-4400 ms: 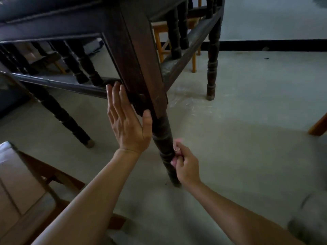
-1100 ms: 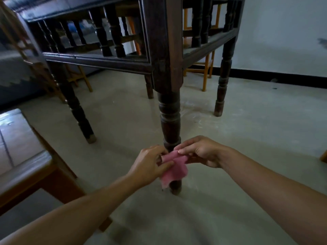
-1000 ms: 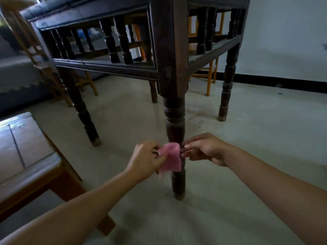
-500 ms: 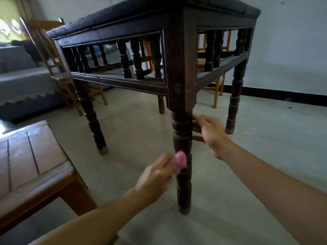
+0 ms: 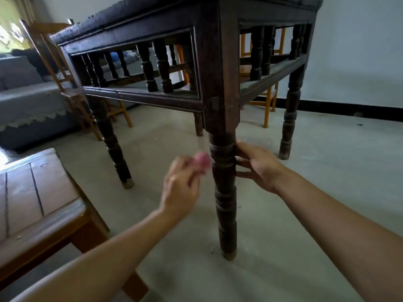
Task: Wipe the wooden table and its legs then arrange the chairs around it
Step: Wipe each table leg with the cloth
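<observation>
Currently left hand [image 5: 181, 188] grips pink cloth [image 5: 202, 160]; right hand [image 5: 259, 168] touches table leg [image 5: 224, 192].

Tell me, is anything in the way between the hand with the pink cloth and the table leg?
Nothing visible is. The left hand pinches the pink cloth right beside the near table leg, on its left. The right hand touches the leg's other side, not in between.
</observation>
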{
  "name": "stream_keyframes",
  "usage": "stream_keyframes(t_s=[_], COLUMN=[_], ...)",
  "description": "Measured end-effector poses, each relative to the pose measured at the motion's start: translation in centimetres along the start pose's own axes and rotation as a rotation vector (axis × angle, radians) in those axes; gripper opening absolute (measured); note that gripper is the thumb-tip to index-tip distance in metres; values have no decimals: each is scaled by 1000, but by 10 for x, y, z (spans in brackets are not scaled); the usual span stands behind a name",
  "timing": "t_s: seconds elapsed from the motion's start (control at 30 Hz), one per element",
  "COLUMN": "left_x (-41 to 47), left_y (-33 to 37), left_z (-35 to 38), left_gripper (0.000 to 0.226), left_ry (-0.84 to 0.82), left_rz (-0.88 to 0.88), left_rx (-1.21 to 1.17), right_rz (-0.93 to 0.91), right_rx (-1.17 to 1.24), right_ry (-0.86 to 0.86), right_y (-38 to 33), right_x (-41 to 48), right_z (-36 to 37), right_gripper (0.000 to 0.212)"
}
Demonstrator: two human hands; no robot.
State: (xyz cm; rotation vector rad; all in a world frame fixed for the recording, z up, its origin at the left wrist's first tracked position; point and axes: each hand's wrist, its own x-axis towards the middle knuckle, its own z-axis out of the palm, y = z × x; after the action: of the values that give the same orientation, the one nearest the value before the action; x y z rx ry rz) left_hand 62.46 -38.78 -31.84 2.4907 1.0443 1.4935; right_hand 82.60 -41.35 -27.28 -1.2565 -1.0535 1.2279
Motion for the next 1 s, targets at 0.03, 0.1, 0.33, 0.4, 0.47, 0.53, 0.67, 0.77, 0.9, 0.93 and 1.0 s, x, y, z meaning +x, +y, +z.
stream_keyframes(t_s=[0.03,0.1,0.33,0.4,0.47,0.53,0.67,0.77,0.9,0.93,1.0], left_x=[18,37,-61,-36,-4,5,-59,-62,-18,-20,-48], left_y=[3,17,-9,-7,3,17,-3,-24,-16,-9,-4], left_z=[-3,-2,20,15,15,22,28,16,18,23,35], left_gripper=[17,19,24,12,14,15,32,21,15,18,36], left_ry=[107,186,-411,-217,6,27,-444,-499,-125,-143,-414], left_rz=[-81,-117,235,5,-147,-142,234,206,25,81,305], left_rx=[-15,-95,34,-46,-91,-126,-7,34,-31,-15,48], right_rz=[3,11,7,-10,-35,-63,-164,-246,-280,-278,-271], right_rx=[-6,-5,-63,-110,-160,-186,-252,-325,-373,-367,-349], right_ry=[12,20,-46,-48,-30,-18,-9,9,51,47,30], right_y=[0,2,4,4,10,18,30,38,49,50,51], right_x=[1,1,0,-1,-3,-6,-13,-11,-5,-4,-5], right_z=[1,3,-5,-4,1,8,11,8,10,9,9], right_gripper=[39,41,39,41,44,41,33,34,28,27,30])
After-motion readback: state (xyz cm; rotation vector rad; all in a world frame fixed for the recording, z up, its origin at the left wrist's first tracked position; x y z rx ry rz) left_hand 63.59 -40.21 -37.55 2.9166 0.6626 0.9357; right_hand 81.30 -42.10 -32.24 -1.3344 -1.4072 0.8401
